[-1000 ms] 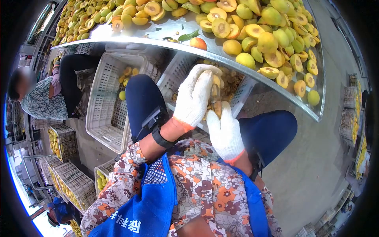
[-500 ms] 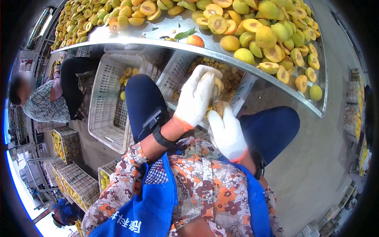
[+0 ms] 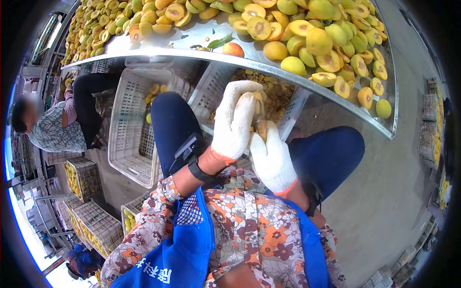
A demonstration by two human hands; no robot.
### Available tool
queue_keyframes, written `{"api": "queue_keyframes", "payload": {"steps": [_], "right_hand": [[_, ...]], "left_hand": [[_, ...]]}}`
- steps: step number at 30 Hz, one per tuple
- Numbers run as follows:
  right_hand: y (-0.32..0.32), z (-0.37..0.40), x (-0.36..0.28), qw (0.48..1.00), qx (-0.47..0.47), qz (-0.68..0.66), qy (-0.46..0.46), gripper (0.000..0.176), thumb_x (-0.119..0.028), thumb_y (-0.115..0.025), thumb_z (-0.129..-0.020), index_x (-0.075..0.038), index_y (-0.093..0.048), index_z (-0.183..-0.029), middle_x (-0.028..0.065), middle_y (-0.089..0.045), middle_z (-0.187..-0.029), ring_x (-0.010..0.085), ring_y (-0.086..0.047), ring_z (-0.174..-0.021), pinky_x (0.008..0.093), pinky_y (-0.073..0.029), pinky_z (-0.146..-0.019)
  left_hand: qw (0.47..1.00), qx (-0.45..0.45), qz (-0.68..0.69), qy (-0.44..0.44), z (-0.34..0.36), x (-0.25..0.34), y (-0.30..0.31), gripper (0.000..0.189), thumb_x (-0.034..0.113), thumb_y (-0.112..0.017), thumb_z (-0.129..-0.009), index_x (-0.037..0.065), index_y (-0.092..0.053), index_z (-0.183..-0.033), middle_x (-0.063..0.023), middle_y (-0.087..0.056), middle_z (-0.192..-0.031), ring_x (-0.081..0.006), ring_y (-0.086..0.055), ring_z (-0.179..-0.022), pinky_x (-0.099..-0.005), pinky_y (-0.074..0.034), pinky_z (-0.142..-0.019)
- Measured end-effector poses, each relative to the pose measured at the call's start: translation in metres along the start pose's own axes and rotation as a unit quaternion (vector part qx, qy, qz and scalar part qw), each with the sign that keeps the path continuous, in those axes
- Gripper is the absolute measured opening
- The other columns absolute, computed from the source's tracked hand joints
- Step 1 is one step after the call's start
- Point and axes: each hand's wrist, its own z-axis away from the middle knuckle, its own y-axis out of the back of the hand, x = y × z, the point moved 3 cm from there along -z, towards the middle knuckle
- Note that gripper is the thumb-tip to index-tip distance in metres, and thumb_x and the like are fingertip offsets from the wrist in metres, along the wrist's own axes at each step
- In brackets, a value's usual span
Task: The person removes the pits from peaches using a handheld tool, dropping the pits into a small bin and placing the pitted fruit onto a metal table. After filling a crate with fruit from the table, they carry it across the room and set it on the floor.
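Observation:
My left hand (image 3: pixel 236 120), in a white knit glove, curls its fingers round a piece of yellowish fruit (image 3: pixel 260 99) that is mostly hidden. Close beside it on the right, my right hand (image 3: pixel 273 158), gloved too, is closed on something small and brownish at the fingertips, too hidden to make out. Both hands are above a crate (image 3: pixel 204 91) holding small brown-yellow pieces. In front of them is the metal table (image 3: pixel 168 52), heaped with halved and whole yellow-green fruit (image 3: pixel 319 42).
A white crate (image 3: pixel 117 132) with a few fruits stands left of my knee. Farther left sits a person (image 3: pixel 57 125) in a patterned top. Fruit-filled crates (image 3: pixel 98 225) stand at the lower left, and stacked crates (image 3: pixel 428 129) at the far right.
My hands have come closer together, with the left fingers curled further round the fruit. The view has shifted slightly.

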Motion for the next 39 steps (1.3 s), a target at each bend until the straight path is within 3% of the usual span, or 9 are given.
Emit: {"api": "queue_keyframes", "payload": {"steps": [9,11,19,21,26,30,33,37,39], "right_hand": [[0.001,0.007,0.007,0.826,-0.142,-0.445,-0.316,0.026,-0.005,-0.061,-0.093,-0.008,-0.059,-0.119,0.0105,-0.056,-0.085,0.0218,-0.059,-0.065,0.0359,-0.047,-0.052],[0.000,0.006,0.001,0.543,-0.083,-0.698,-0.460,0.017,-0.016,-0.056,-0.103,-0.012,-0.054,-0.120,0.0005,-0.049,-0.072,0.0099,-0.047,-0.052,0.0268,-0.037,-0.043],[-0.001,0.004,0.002,0.465,-0.118,-0.749,-0.457,0.016,-0.027,-0.048,-0.108,-0.012,-0.053,-0.110,-0.0026,-0.044,-0.065,0.0072,-0.035,-0.042,0.0240,-0.027,-0.036],[0.001,0.006,0.001,0.439,-0.141,-0.760,-0.457,0.019,-0.030,-0.047,-0.109,-0.012,-0.054,-0.107,-0.0027,-0.043,-0.064,0.0071,-0.033,-0.040,0.0240,-0.025,-0.036],[-0.004,0.003,-0.003,0.279,-0.199,-0.857,-0.384,0.034,-0.041,-0.042,-0.109,-0.013,-0.061,-0.107,-0.0043,-0.039,-0.059,0.0054,-0.029,-0.037,0.0234,-0.023,-0.036],[-0.008,-0.001,-0.008,0.184,-0.237,-0.894,-0.334,0.038,-0.045,-0.039,-0.109,-0.013,-0.061,-0.111,-0.0045,-0.038,-0.059,0.0052,-0.029,-0.037,0.0234,-0.023,-0.036],[-0.009,-0.005,-0.011,0.160,-0.249,-0.897,-0.328,0.040,-0.046,-0.038,-0.109,-0.013,-0.060,-0.110,-0.0039,-0.041,-0.060,0.0051,-0.028,-0.037,0.0231,-0.023,-0.036],[-0.006,-0.007,-0.013,0.181,-0.288,-0.897,-0.284,0.036,-0.043,-0.041,-0.109,-0.011,-0.058,-0.107,-0.0034,-0.042,-0.062,0.0049,-0.028,-0.037,0.0225,-0.023,-0.036],[0.000,-0.008,-0.012,0.379,-0.230,-0.823,-0.356,0.030,-0.037,-0.046,-0.109,-0.009,-0.055,-0.102,-0.0033,-0.042,-0.061,0.0047,-0.028,-0.038,0.0222,-0.022,-0.036]], "left_hand": [[0.990,-0.092,-0.067,0.089,-0.011,-0.002,0.004,0.028,0.022,-0.045,-0.106,0.002,-0.065,-0.107,-0.0054,-0.066,-0.097,-0.0119,-0.060,-0.090,-0.0278,-0.049,-0.084],[0.975,-0.126,-0.121,0.138,-0.023,0.003,0.003,0.026,0.020,-0.046,-0.105,0.002,-0.065,-0.106,-0.0056,-0.066,-0.097,-0.0118,-0.060,-0.090,-0.0278,-0.049,-0.084],[0.982,-0.104,-0.133,0.086,-0.015,-0.007,0.004,0.022,0.017,-0.049,-0.103,0.002,-0.064,-0.107,-0.0067,-0.067,-0.096,-0.0131,-0.062,-0.089,-0.0289,-0.050,-0.083],[0.967,-0.159,0.124,0.157,-0.015,-0.023,0.010,0.025,0.022,-0.048,-0.104,0.002,-0.062,-0.110,-0.0087,-0.067,-0.097,-0.0144,-0.063,-0.087,-0.0292,-0.051,-0.082],[0.991,-0.075,0.097,0.044,-0.012,-0.024,0.008,0.032,0.031,-0.049,-0.105,0.002,-0.061,-0.107,-0.0131,-0.066,-0.096,-0.0180,-0.064,-0.082,-0.0316,-0.053,-0.072],[0.942,-0.252,0.204,0.084,-0.030,-0.025,0.021,0.036,0.038,-0.053,-0.103,0.003,-0.060,-0.106,-0.0169,-0.065,-0.095,-0.0217,-0.062,-0.080,-0.0335,-0.052,-0.068],[0.929,-0.305,0.204,0.045,-0.032,-0.020,0.022,0.040,0.043,-0.051,-0.104,0.004,-0.058,-0.109,-0.0194,-0.065,-0.094,-0.0237,-0.061,-0.078,-0.0339,-0.051,-0.066],[0.910,0.010,0.390,0.140,-0.043,-0.015,0.048,0.040,0.046,-0.054,-0.102,0.007,-0.061,-0.109,-0.0102,-0.067,-0.096,-0.0211,-0.066,-0.081,-0.0328,-0.055,-0.070],[0.942,0.238,0.224,0.072,-0.060,-0.012,0.101,0.035,0.041,-0.054,-0.102,0.010,-0.063,-0.114,-0.0108,-0.069,-0.099,-0.0196,-0.067,-0.082,-0.0268,-0.056,-0.063]]}}
